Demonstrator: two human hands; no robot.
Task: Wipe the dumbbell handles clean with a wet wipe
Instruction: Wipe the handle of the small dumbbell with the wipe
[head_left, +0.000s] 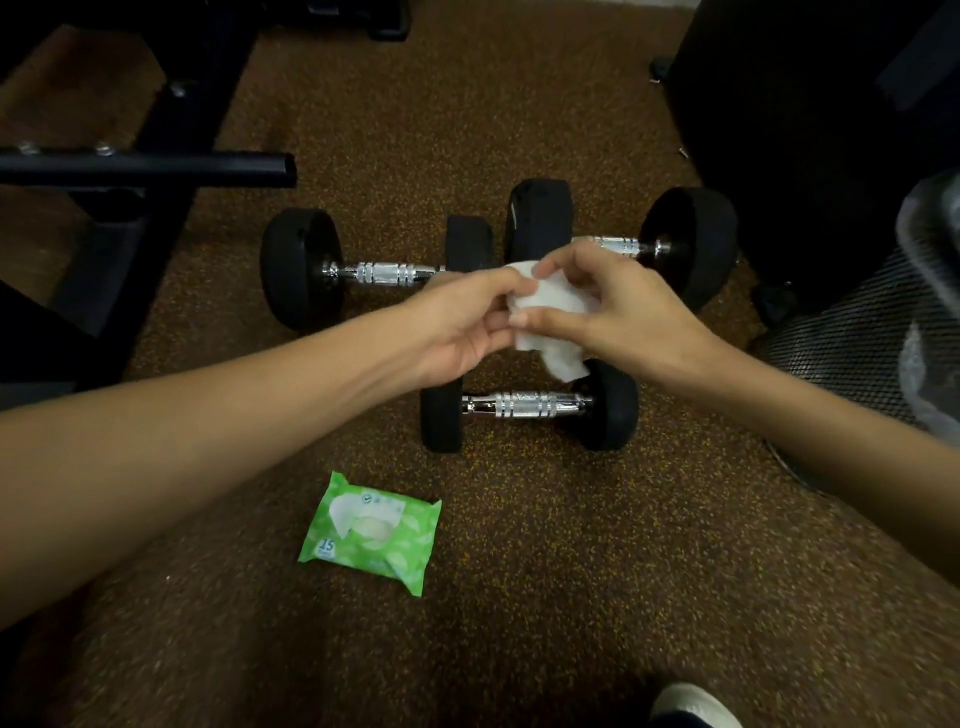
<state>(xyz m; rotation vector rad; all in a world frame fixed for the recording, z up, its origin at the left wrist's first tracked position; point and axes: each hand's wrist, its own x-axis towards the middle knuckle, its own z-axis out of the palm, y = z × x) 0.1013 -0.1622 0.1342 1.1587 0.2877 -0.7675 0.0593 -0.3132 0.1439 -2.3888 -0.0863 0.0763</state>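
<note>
- A crumpled white wet wipe (550, 317) is pinched between the left hand (467, 322) and right hand (618, 306), above three black dumbbells (527, 405) with ridged chrome handles (382, 273) on speckled floor.

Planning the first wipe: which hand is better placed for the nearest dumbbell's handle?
Likely the right hand: it holds most of the wet wipe, which hangs over that handle; the left hand pinches only an edge.
</note>
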